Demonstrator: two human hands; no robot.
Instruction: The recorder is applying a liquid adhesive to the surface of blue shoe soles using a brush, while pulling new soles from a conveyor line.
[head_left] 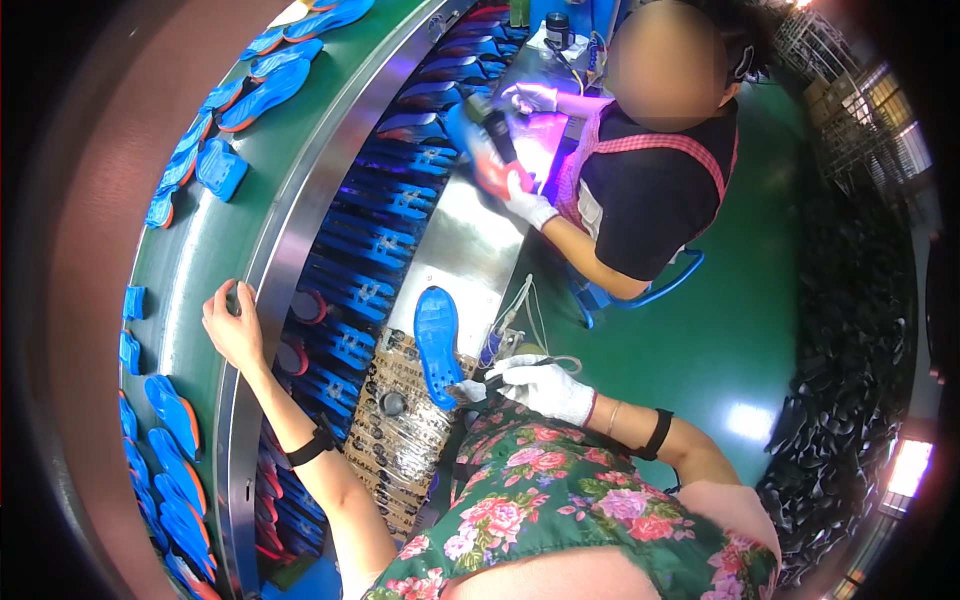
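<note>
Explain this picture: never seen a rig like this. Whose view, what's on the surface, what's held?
There is no robot here. One wide fisheye camera on a person's head looks down, so straight edges bend near the rim and the wearer's own forearms come in from below.

The left hand is bare and looks empty, at the metal rim of a green belt that carries blue soles with orange edges. The right hand, in a white glove, grips a slim dark tool; its exact kind is too small to tell.

Between them, a single blue sole lies across a metal plate and a brown, taped covering. Across the bench, a co-worker in gloves handles a blurred red-and-blue item.
</note>
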